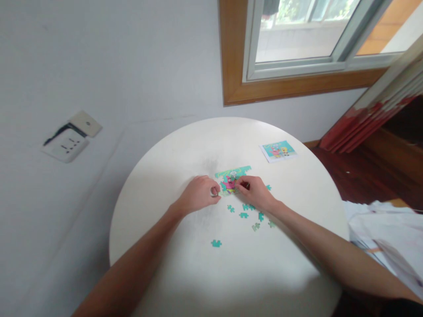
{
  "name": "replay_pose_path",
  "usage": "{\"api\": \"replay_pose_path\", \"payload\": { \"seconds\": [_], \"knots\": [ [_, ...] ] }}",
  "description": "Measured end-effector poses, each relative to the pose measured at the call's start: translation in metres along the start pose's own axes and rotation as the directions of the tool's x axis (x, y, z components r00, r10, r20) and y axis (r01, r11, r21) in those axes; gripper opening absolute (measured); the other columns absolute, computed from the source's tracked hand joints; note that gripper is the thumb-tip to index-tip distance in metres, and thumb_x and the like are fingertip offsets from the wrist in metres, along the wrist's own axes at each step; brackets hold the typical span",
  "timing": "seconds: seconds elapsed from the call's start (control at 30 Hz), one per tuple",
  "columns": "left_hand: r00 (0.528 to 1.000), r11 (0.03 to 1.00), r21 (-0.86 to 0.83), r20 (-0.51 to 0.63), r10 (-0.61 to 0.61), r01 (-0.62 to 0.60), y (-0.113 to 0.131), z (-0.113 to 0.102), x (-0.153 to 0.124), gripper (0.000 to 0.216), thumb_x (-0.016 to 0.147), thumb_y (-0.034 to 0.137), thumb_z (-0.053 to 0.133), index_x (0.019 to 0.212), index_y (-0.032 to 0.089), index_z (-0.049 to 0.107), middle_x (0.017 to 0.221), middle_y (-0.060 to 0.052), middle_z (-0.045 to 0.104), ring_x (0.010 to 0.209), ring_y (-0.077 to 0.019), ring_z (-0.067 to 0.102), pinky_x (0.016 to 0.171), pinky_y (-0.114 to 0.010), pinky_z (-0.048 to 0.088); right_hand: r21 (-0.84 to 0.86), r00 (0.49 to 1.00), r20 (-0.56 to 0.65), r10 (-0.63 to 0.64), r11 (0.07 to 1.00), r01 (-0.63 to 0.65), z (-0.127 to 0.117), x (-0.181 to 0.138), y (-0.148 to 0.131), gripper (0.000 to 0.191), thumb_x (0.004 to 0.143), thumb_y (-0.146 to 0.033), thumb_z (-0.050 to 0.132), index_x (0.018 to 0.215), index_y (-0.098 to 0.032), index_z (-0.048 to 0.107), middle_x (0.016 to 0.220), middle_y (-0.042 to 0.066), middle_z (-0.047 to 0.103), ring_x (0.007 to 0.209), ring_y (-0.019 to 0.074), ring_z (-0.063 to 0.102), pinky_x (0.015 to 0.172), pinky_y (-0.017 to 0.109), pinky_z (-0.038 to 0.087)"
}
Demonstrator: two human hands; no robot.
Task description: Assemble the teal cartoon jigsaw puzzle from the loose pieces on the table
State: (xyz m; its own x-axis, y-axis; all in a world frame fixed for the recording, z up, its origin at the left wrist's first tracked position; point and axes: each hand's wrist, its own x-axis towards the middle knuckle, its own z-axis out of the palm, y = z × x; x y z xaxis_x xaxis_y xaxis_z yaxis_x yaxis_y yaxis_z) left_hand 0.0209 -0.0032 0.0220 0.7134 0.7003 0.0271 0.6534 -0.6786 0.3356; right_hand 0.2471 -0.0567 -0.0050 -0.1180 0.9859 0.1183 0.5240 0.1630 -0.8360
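A partly joined jigsaw (233, 175), teal with a pink cartoon figure, lies near the middle of a round white table (185, 273). My left hand (200, 193) rests curled at its left edge, fingers pinched beside the joined part. My right hand (254, 191) is closed in a pinch at the puzzle's right side, fingertips pressing on a piece I cannot make out. Several loose teal pieces (243, 215) lie scattered just below my right hand. One stray piece (216, 243) sits alone nearer to me.
A small reference picture card (278, 150) lies at the table's far right. Behind the table are a white wall with a socket plate (68, 144), a wood-framed window (297, 83) and a red-edged curtain (373, 114). White cloth (386, 229) lies on the right.
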Motion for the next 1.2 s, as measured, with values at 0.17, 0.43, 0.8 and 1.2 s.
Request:
{"api": "replay_pose_path", "payload": {
  "seconds": [0.17, 0.43, 0.8, 1.2],
  "knots": [
    [0.998, 0.997, -0.056, -0.001, -0.057, 0.057, 0.000, 0.005, 0.001, 0.008, 0.073, 0.026, 0.072, 0.080, 0.022, 0.072, 0.079, 0.001, 0.074, 0.079, -0.0188, 0.065, 0.077, -0.030, 0.044, -0.079, 0.999, 0.002, -0.042, 0.996, 0.042, 0.000, 0.000, -0.001, 0.017, 0.088, -0.022, 0.056, 0.079, -0.017, 0.069, 0.070, -0.001, 0.066, 0.061, 0.0115, 0.051, 0.061, 0.024, 0.036],
    [0.993, 0.983, -0.142, 0.000, -0.115, 0.114, -0.004, 0.013, 0.001, 0.011, 0.071, 0.027, 0.073, 0.081, 0.022, 0.073, 0.077, 0.002, 0.072, 0.073, -0.0159, 0.065, 0.072, -0.027, 0.045, -0.123, 0.998, 0.005, -0.070, 0.990, 0.070, 0.001, 0.000, 0.000, 0.016, 0.088, -0.019, 0.056, 0.080, -0.017, 0.070, 0.072, 0.000, 0.068, 0.062, 0.0118, 0.053, 0.062, 0.024, 0.037],
    [0.999, 0.984, -0.172, -0.020, -0.050, 0.046, -0.004, 0.008, 0.000, 0.012, 0.074, 0.026, 0.076, 0.085, 0.022, 0.073, 0.083, 0.001, 0.071, 0.078, -0.0155, 0.063, 0.072, -0.025, 0.045, -0.157, 0.984, 0.057, -0.171, 0.971, 0.178, 0.002, -0.001, 0.003, 0.022, 0.091, -0.017, 0.054, 0.099, -0.019, 0.075, 0.092, 0.005, 0.073, 0.081, 0.0166, 0.063, 0.076, 0.026, 0.045],
    [0.998, 0.971, -0.236, -0.047, -0.044, 0.032, -0.002, 0.003, 0.002, 0.005, 0.081, 0.023, 0.069, 0.083, 0.022, 0.074, 0.084, -0.001, 0.070, 0.080, -0.0162, 0.063, 0.072, -0.025, 0.046, -0.183, 0.990, 0.028, -0.137, 0.973, 0.140, -0.005, 0.001, 0.000, 0.021, 0.089, -0.015, 0.055, 0.094, -0.018, 0.075, 0.089, 0.005, 0.073, 0.078, 0.0167, 0.061, 0.074, 0.027, 0.044]
  ]
}}
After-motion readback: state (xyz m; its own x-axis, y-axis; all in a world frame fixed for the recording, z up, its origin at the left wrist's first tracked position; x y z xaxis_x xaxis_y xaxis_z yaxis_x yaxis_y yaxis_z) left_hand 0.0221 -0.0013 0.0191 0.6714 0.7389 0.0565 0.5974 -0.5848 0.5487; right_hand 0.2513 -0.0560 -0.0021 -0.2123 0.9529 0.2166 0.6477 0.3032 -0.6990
